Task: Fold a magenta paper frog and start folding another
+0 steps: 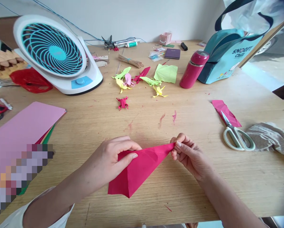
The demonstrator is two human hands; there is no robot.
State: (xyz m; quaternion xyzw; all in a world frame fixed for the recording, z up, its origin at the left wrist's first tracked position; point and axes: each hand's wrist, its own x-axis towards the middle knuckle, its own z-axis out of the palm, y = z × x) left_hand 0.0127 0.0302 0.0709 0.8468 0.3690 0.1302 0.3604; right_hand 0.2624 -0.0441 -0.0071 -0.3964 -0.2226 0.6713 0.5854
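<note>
A sheet of crimson paper [144, 167] is held between two bare hands above a wood-grained table [96, 126]. The left hand [115, 153] clasps the sheet's upper edge, thumb in front and fingers behind; the right hand [188, 155] pinches its far corner between thumb and fingertips. Smooth and matte, the paper forms an angular, roughly triangular shape, a sharp crease running down to a lower point below the left hand's grip. Its long axis slants from the lower left up to the right hand's pinch, where the narrow end points; a second corner points down toward the wearer. The left hand covers part of the upper edge, the pinch conceals the very tip, and how many layers lie behind cannot be made out.

Beyond the grip sits a small crumpled red folded figure [123, 103], with a spiky yellow one [159, 91] farther back. Right of the grip, metal scissors [236, 136] with pale looped handles overlap a creased red strip [227, 114]. Left of it, flat pink sheets [30, 126] are cut off by the frame and partly masked by a pixelated patch.
</note>
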